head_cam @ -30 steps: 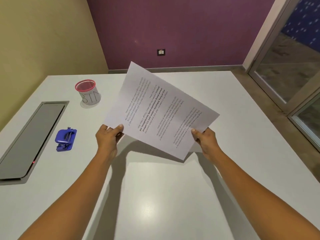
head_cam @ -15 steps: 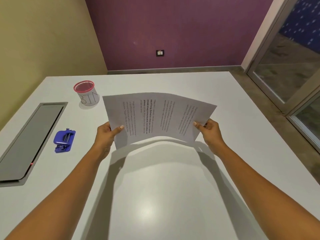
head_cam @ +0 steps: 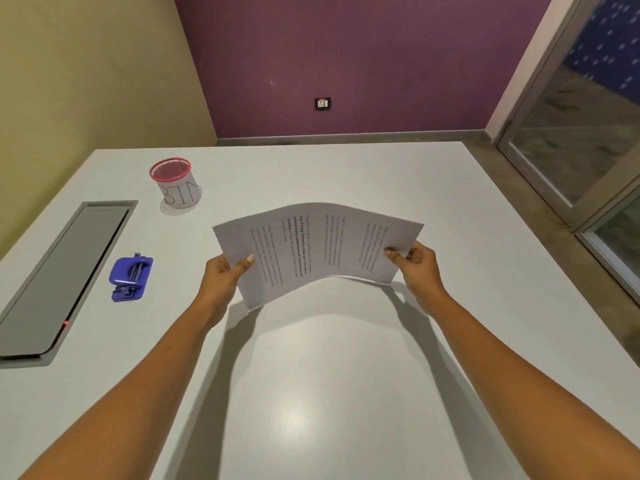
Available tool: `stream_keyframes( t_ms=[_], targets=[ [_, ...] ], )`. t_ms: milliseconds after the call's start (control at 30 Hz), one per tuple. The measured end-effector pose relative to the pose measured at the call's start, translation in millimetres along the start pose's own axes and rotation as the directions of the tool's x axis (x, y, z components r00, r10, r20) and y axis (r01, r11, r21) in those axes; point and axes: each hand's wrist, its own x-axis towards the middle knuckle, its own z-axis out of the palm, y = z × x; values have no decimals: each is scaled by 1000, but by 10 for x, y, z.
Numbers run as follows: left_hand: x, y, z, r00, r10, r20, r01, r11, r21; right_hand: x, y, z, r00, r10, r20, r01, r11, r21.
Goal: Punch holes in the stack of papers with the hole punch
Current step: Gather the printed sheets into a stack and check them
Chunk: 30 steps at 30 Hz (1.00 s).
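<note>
Stack of papers (head_cam: pixel 318 247) held above desk (head_cam: pixel 346 393) centre, bowed upward, long axis left-right. Left hand (head_cam: pixel 225 271) pinches left end, right hand (head_cam: pixel 414 259) pinches right end. Blue hole punch (head_cam: pixel 131 277) near desk's left edge, well apart from left hand.

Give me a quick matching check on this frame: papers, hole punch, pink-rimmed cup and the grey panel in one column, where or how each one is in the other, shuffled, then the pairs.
Things:
1. papers
2. hole punch
3. pink-rimmed cup
4. grey panel

States:
A. set flush into the table along its left side
B. held above the table, bowed upward, left hand and right hand at the two ends
C. upright near the far left corner, lettering on its side
D. lying on the table beside the panel, untouched

Pairs: 1-B, 2-D, 3-C, 4-A
</note>
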Motion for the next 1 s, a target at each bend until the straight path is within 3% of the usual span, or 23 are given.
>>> stream_keyframes(
  t_ms=[767, 1000],
  targets=[
    [-53, 40, -4, 999, 40, 6, -41, 997, 65, 43, 59, -12, 999, 5, -34, -6, 999, -35],
    [-44, 27, 92, 999, 38, -38, -34, 993, 111, 29, 228, -11, 966, -41, -255, -6, 983, -181]
  ],
)
